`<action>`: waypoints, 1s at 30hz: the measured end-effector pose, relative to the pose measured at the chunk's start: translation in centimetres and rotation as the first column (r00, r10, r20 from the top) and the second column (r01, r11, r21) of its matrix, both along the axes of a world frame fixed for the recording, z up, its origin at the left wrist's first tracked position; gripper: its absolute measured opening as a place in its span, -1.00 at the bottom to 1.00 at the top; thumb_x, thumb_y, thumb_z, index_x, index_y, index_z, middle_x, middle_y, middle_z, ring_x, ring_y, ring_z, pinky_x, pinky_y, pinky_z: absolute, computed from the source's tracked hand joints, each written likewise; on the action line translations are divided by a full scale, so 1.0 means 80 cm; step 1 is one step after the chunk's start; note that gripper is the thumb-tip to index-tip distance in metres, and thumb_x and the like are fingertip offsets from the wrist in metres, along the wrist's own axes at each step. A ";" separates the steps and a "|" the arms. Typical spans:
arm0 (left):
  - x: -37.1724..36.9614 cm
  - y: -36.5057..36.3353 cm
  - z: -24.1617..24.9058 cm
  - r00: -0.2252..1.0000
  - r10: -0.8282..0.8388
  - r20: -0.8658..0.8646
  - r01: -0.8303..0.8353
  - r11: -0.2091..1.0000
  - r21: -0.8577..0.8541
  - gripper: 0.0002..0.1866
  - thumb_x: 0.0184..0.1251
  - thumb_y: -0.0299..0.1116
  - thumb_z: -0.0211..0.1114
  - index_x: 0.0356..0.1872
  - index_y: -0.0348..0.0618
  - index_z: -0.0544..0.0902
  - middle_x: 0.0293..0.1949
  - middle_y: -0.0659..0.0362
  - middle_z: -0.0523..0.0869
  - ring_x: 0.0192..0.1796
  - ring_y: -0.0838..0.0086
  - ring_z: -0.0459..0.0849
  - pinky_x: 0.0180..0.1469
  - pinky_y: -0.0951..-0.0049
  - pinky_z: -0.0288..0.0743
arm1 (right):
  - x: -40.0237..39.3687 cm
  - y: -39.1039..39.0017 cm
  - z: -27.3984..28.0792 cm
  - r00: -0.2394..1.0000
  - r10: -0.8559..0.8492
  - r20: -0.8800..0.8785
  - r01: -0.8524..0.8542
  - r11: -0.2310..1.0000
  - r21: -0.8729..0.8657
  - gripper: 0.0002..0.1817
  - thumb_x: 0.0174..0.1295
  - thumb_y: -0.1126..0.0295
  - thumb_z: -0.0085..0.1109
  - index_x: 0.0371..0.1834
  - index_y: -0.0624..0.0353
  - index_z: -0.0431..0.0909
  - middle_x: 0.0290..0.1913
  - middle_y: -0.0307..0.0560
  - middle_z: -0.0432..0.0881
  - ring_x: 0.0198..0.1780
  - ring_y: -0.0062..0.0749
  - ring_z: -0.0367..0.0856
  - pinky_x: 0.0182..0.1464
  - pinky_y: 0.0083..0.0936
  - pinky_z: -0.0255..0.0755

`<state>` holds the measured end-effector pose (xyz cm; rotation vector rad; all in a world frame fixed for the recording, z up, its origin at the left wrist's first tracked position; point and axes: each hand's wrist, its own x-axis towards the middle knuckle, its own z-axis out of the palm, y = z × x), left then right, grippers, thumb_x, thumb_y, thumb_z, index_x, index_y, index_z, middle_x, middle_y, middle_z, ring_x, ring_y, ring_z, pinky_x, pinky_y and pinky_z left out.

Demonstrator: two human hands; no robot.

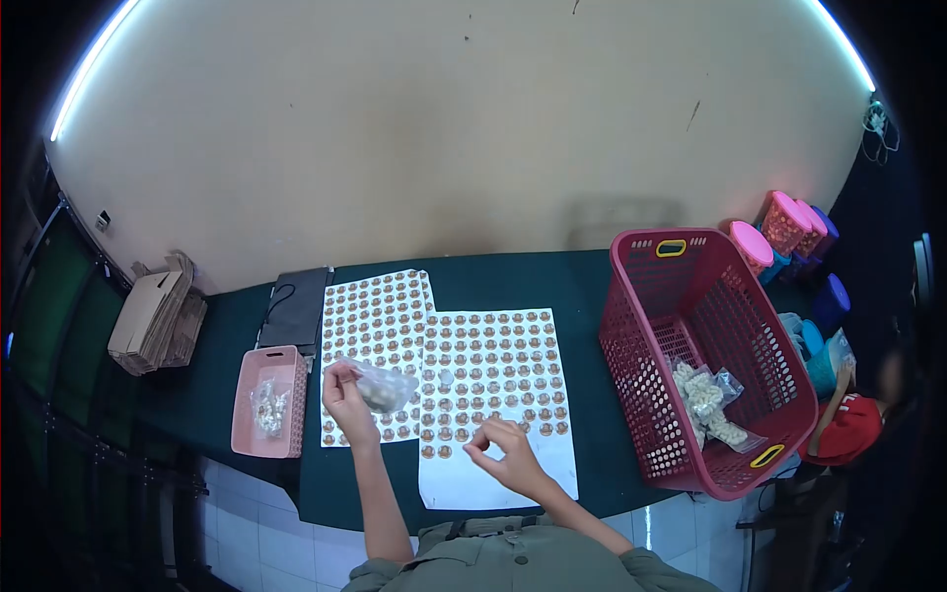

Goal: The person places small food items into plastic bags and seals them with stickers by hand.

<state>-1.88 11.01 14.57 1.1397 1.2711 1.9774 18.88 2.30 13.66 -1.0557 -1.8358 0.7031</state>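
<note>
My left hand (346, 403) is closed on the edge of a clear plastic bag (385, 389) with pale contents. The bag hangs above two white sheets dotted with rows of round brown stickers. Over the lower part of the right sticker sheet (498, 489) is my right hand (505, 452), its thumb and forefinger pinched together. Whatever is between those fingertips is too small to make out. The left sticker sheet (374, 337) lies partly behind the bag, and a few spots on the right sheet look bare.
A pink basket (300, 403) with a filled bag stands left. Right is a large maroon basket (633, 365) holding several filled bags. Folded cardboard (148, 321) and a dark folder (296, 311) lie left. Lidded tubs (786, 223) and a person in red (850, 431) are far right.
</note>
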 end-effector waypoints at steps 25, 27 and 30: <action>0.104 -0.104 -0.102 0.804 -0.542 0.247 0.595 0.739 -0.316 -0.55 0.31 -0.18 0.07 0.12 -0.24 0.34 -0.06 0.13 0.52 -0.04 0.52 0.50 0.01 0.52 0.38 | 0.005 0.017 -0.071 0.622 -0.232 -0.748 -0.426 0.701 -0.572 -0.64 0.15 0.36 0.15 -0.06 0.36 0.40 -0.19 -0.07 0.55 -0.18 -0.49 0.57 -0.16 -0.60 0.47; 0.096 -0.103 -0.109 0.766 -0.493 0.413 0.633 0.690 -0.351 -0.58 0.31 -0.16 0.07 0.05 -0.24 0.40 -0.10 0.15 0.54 -0.09 0.53 0.52 -0.03 0.53 0.39 | 0.001 0.015 -0.077 0.675 -0.276 -0.684 -0.385 0.660 -0.645 -0.66 0.14 0.34 0.16 -0.10 0.34 0.42 -0.25 -0.09 0.57 -0.26 -0.49 0.60 -0.22 -0.63 0.48; 0.094 -0.106 -0.117 0.698 -0.401 0.593 0.683 0.621 -0.385 -0.62 0.32 -0.07 0.03 -0.05 -0.16 0.46 -0.16 0.18 0.56 -0.16 0.57 0.52 -0.08 0.51 0.41 | -0.006 0.012 -0.088 0.717 -0.348 -0.603 -0.284 0.645 -0.710 -0.69 0.15 0.21 0.15 -0.29 0.29 0.50 -0.45 -0.11 0.60 -0.51 -0.47 0.61 -0.38 -0.62 0.50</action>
